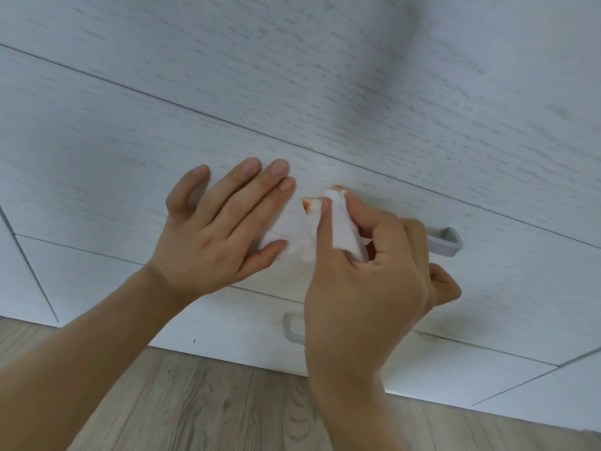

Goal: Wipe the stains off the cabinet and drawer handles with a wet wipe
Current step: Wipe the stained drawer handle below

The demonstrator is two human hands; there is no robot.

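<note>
A white wet wipe (294, 231) with orange stains near its top edge is held between both hands in front of a white wood-grain drawer front (97, 177). My left hand (214, 229) pinches the wipe's left part between its thumb and its nearly straight fingers. My right hand (367, 288) grips the right part, which wraps over the index finger. Behind my right hand, the right end of this drawer's grey handle (447, 242) shows. A second grey handle (291, 330) sits on the drawer below, with only its left end visible.
White cabinet fronts (292, 60) fill the view, split by thin gaps between drawers. Another cabinet panel (19, 281) stands at the left. Light wooden flooring (211, 402) runs along the bottom.
</note>
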